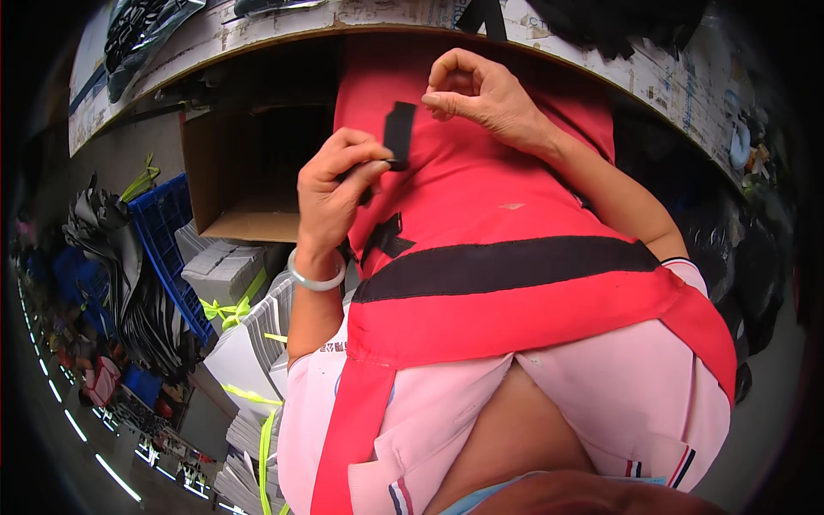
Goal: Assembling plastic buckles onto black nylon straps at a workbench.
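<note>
My left hand [335,180] pinches a short, flat black strip [399,129] between thumb and fingers. The strip looks like webbing or folded fabric and sticks up past the fingertips, slightly blurred. To its right, apart from it, my right hand [498,101] is curled with thumb and forefinger meeting. Whether anything small sits in that pinch I cannot make out. Both hands are above the red apron [481,189] across my lap, which has a black band [506,268]. A pale bangle [316,273] circles my left wrist.
The worktable edge [283,27] curves across the far side, with black material [618,21] and a plastic-wrapped bundle [142,43] on it. To the left are an open cardboard box [249,225], a blue crate [172,249] and tied grey-white stacks [227,270].
</note>
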### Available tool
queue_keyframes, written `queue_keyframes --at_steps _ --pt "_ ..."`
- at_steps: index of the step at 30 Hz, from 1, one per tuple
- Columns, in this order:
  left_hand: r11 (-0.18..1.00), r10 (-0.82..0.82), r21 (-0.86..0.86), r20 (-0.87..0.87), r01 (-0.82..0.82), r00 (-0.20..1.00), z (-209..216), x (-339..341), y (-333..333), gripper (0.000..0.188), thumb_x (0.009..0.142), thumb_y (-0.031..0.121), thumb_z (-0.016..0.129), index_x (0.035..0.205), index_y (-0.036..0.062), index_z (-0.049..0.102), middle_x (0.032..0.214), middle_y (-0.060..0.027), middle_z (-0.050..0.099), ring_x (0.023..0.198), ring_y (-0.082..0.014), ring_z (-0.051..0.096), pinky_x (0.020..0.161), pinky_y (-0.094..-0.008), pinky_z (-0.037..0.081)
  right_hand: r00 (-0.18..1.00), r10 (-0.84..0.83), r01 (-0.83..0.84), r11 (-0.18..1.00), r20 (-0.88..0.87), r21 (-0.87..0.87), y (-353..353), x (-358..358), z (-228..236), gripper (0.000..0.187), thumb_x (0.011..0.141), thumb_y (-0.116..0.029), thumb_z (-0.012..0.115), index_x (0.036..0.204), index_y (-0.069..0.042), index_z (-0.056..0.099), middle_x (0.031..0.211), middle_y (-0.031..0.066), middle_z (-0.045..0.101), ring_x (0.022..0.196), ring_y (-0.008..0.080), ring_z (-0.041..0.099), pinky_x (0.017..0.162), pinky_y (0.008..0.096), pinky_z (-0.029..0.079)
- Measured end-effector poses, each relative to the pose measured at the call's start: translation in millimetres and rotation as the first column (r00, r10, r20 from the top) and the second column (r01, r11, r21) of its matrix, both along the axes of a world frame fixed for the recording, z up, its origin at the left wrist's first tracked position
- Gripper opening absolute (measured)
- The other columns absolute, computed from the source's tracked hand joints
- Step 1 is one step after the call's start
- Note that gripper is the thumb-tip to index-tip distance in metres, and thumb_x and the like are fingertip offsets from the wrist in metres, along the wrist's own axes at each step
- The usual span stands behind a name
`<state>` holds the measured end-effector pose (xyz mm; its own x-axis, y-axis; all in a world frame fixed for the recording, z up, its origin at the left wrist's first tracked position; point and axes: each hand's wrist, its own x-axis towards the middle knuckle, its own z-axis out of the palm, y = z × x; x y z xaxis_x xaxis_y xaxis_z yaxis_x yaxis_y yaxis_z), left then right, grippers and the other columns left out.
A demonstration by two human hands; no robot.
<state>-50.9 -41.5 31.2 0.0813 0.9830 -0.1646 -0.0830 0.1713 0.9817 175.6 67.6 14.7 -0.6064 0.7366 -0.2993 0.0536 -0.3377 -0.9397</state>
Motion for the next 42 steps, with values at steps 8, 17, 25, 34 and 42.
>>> queue_keyframes --at_steps 8,17,25,34,42 --pt "0.685 0.717 -0.301 0.113 -0.664 0.688 -55.3 -126.8 -48.6 0.022 0.096 0.01 0.059 0.117 0.0021 0.059 0.117 -0.0114 0.064 0.094 -0.0152 0.064 0.076 -0.0261 0.054 0.737 -0.385 -0.474 0.29 0.555 0.831 55.4 69.1 1.2 0.048 0.075 -0.012 0.076 0.121 -0.012 0.063 0.117 0.0031 0.061 0.109 0.0253 0.055 0.098 0.0349 0.041" --pt "0.977 0.196 -0.148 0.359 -0.152 0.912 -41.3 14.9 36.8 0.026 0.097 0.002 0.051 0.122 0.0013 0.042 0.103 -0.0198 0.065 0.069 -0.015 0.063 0.057 -0.0228 0.051 0.93 -0.33 0.345 0.642 -0.16 0.685 36.4 40.5 79.7 0.014 0.092 0.002 0.061 0.104 0.0 0.065 0.094 0.0048 0.065 0.073 0.0082 0.058 0.066 0.0195 0.045" --pt "0.991 0.015 -0.132 0.124 0.002 0.992 -27.3 42.6 48.9 0.007 0.087 0.006 0.07 0.09 0.0003 0.069 0.074 -0.0015 0.065 0.055 -0.0053 0.055 0.049 -0.0183 0.04 0.99 0.06 -0.099 0.938 0.128 0.332 10.3 17.4 34.0 0.02 0.095 -0.009 0.06 0.113 -0.004 0.065 0.075 -0.0047 0.057 0.061 0.0007 0.044 0.052 0.0175 0.037" --pt "0.865 -0.127 -0.267 0.703 0.425 0.699 -31.8 24.1 44.9 0.036 0.097 0.029 0.059 0.115 -0.002 0.061 0.07 -0.0083 0.064 0.054 -0.012 0.06 0.049 -0.0228 0.047 0.947 0.276 -0.312 0.912 0.163 0.266 19.3 11.7 33.0 0.019 0.087 0.005 0.059 0.103 0.001 0.068 0.086 0.0047 0.065 0.08 0.0108 0.062 0.069 0.0225 0.05" --pt "0.852 -0.071 -0.388 0.579 0.351 0.812 -33.4 28.2 48.4 0.024 0.094 0.023 0.063 0.088 -0.0005 0.062 0.062 -0.0038 0.055 0.05 -0.0091 0.05 0.042 -0.0224 0.041 0.943 0.191 -0.284 0.887 0.271 0.363 28.6 6.5 26.4 0.029 0.093 -0.01 0.061 0.12 -0.001 0.058 0.078 -0.001 0.058 0.067 0.0033 0.049 0.059 0.0193 0.042"
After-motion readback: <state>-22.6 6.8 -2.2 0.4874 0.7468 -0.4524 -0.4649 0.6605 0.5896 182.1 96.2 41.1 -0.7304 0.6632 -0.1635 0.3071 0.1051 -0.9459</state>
